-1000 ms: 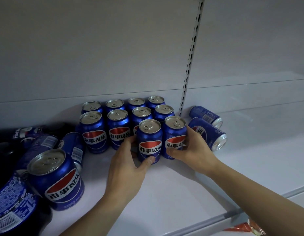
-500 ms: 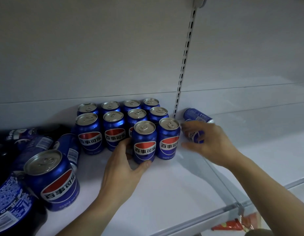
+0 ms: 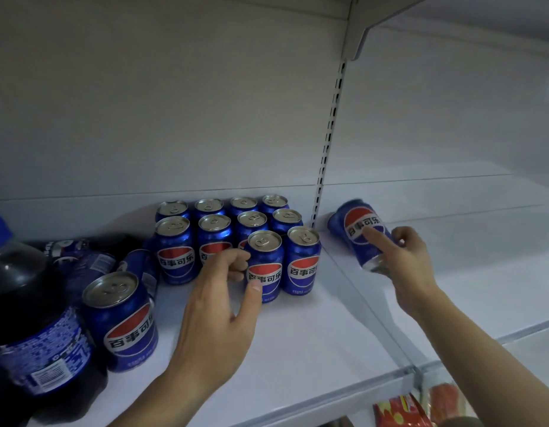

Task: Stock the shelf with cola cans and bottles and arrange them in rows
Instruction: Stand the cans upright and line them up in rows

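Blue tilted can [image 3: 358, 224] clasped in right grip [image 3: 412, 265].

White shelf [image 3: 313, 334], ten upright cans [image 3: 224, 229] packed in rows at the back. Front left, a lone can [image 3: 122, 322] beside a big cola bottle [image 3: 30, 318], toppled cans [image 3: 137, 266] behind.

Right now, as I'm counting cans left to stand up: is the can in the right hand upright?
No, the can in the right hand is tilted on its side, lid end toward the camera.
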Demonstrator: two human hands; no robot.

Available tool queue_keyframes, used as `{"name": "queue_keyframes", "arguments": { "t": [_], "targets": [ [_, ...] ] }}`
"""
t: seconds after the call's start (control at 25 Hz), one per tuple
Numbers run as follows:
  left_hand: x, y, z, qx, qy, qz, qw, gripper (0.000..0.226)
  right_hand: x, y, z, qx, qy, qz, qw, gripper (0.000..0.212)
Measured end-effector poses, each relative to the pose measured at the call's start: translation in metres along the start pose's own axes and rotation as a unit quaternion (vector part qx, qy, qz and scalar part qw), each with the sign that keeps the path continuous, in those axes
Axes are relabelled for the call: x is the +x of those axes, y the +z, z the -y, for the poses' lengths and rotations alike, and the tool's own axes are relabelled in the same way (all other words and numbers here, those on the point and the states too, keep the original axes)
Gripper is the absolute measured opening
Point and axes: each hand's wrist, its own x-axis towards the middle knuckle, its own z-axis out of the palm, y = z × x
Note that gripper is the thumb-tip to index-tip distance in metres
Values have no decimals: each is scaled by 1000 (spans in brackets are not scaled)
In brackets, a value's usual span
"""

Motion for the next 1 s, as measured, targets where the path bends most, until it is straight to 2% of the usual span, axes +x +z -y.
{"name": "queue_keyframes", "arguments": {
  "t": [0.08,0.12,0.2,0.28,0.36,0.44,0.52,0.6,0.72,1.0],
  "targets": [
    [6,0,-13,-100,-4,13,995,25,-25,10,23,127,2,67,990,43],
    [9,0,-18,-146,-7,30,989,29,-37,18,31,156,-2,104,982,54],
    [13,-2,-25,-213,-16,89,973,44,-61,39,43,159,-22,174,972,75],
    [14,-5,-30,-246,-41,145,957,63,-83,65,51,130,-51,245,959,71],
    [15,-12,-25,-229,-44,109,966,73,-96,88,66,57,-92,311,944,60],
    [16,-21,-18,-176,-41,17,983,76,-95,108,91,-54,-156,348,923,46],
    [16,-29,-13,-113,-29,-71,991,78,-82,130,117,-177,-234,381,877,43],
    [18,-33,-4,-79,-33,-125,989,77,-68,153,134,-284,-298,415,812,51],
    [19,-32,16,-50,-75,-130,987,67,-58,177,132,-402,-359,427,726,56],
    [11,-8,43,-27,-115,-122,985,65,-44,178,85,-493,-350,401,689,66]
  ]
}}
